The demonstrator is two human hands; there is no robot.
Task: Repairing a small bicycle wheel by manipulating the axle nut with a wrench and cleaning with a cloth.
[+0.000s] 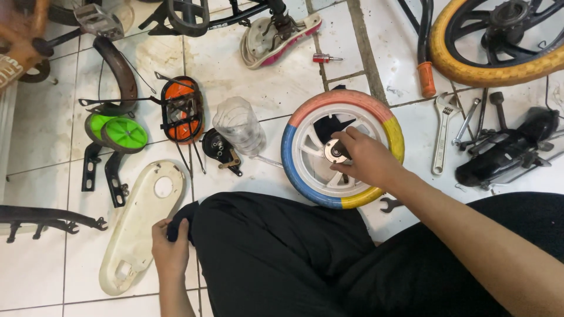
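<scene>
Hands on grimy white floor tiles [276,88]: right [365,157] gripping wheel hub [336,151], left [170,246] clutching dark cloth [179,220].

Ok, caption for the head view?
Right hand on hub of multicoloured small wheel; left hand holds dark cloth.

Bare floor tile [258,76] opens above the small wheel [305,170]; a plastic bottle [238,126] crowds its left, an adjustable wrench [442,135] its right.

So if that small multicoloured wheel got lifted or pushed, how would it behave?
The wheel looks like white plastic spokes, so probably light and stiff. Lying flat on the tiled floor, it should slide, not roll. The right hand rests on its hub.
</scene>
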